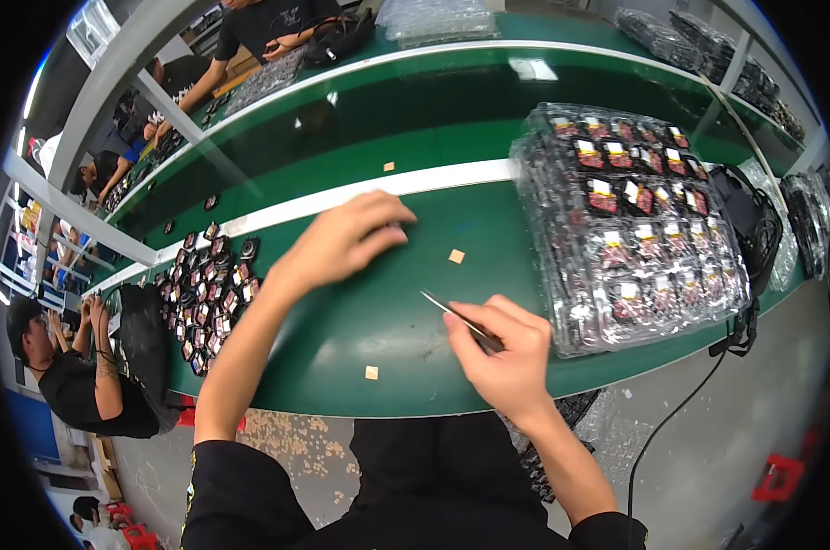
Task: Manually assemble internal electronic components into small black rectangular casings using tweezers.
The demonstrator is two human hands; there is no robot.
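Observation:
My right hand (514, 356) is closed around a pair of metal tweezers (440, 303), whose tips point up and left over the green work surface (406, 339). My left hand (342, 240) hovers above the surface, fingers loosely bent and thumb apart, with nothing visible in it. A small tan square (456, 257) lies between the two hands. Another tan square (371, 373) sits close to the near edge, and a further tan piece (388, 166) rests beyond the white rail. Left of my left forearm spreads a pile of small black devices (204, 302) with pale labels.
Stacked clear plastic trays (562, 266) filled with black devices stand at the right, beside a black bag (750, 220) and its hanging cord. A white rail (461, 173) runs behind my hands. Tan scraps (300, 449) litter the floor. A seated co-worker (85, 367) is at far left.

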